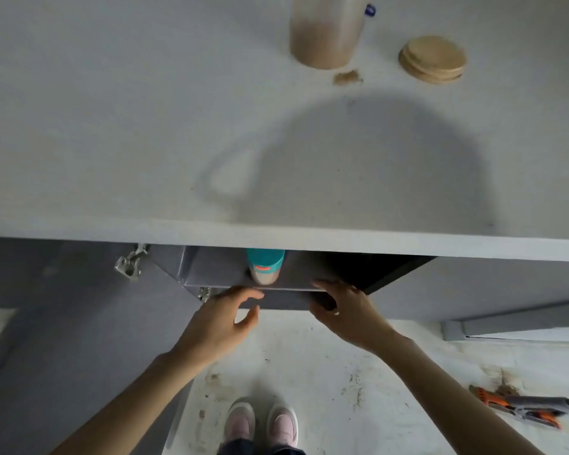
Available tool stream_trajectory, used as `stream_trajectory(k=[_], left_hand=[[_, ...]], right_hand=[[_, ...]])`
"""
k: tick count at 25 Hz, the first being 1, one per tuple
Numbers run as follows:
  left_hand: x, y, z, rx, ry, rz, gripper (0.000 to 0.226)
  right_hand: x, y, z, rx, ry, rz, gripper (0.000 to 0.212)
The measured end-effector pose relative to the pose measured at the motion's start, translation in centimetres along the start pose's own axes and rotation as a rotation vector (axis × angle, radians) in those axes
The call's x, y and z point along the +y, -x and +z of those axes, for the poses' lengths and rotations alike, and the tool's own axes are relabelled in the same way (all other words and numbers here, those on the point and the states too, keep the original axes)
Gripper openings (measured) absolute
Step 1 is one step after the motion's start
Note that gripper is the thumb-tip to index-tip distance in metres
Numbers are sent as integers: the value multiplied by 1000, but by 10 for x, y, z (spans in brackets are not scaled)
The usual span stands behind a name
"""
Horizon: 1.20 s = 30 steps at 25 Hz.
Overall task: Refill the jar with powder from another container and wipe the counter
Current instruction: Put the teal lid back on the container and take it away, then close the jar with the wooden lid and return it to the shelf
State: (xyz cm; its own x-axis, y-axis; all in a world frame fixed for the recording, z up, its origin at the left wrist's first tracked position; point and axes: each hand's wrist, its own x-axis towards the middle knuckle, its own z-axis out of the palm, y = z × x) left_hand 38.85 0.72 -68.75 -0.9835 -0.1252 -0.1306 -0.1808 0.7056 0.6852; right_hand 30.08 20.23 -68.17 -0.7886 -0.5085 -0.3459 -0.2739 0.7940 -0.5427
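Pale grey table (145,126): clear glass jar (326,37) part-filled with brown powder, far edge; round wooden lid (432,59) just beside it; small brown powder spill (346,77) before the jar. Open cabinet shelf (230,274) below: teal-capped container (265,266), upright. Left hand (225,318), grip released, near it. Right hand (345,310), grip released, fingers on shelf edge.

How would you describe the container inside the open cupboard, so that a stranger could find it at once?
Start at the grey counter and look under its front edge, into the open cupboard. On the shelf, just beyond the fingertips of the left hand and the right hand, stands the container. It is the only thing there, with a teal cap and an orange mark.
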Motion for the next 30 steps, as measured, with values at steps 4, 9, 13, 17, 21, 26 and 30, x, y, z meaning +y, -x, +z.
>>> stream_trajectory(k=[4, 9, 13, 17, 21, 26, 30], left_hand=[[65, 12, -42, -45, -23, 43, 20], [130, 28, -86, -115, -126, 85, 27], [165, 19, -125, -67, -109, 79, 33], [184, -1, -156, 22, -26, 155, 20], [188, -24, -176, 60, 20, 172, 17], [183, -79, -196, 89, 78, 161, 16], [177, -136, -214, 114, 60, 137, 24]], right_hand=[[-20, 47, -59, -145, -59, -13, 38], [-51, 83, -136, -219, -9, -74, 42], [-72, 95, -197, -202, 38, -125, 39], [-85, 92, -241, -114, 70, -171, 37], [-90, 75, -266, -75, 118, -184, 37], [-100, 25, -296, -43, 173, -155, 38], [-106, -24, -315, -15, 164, -86, 39]])
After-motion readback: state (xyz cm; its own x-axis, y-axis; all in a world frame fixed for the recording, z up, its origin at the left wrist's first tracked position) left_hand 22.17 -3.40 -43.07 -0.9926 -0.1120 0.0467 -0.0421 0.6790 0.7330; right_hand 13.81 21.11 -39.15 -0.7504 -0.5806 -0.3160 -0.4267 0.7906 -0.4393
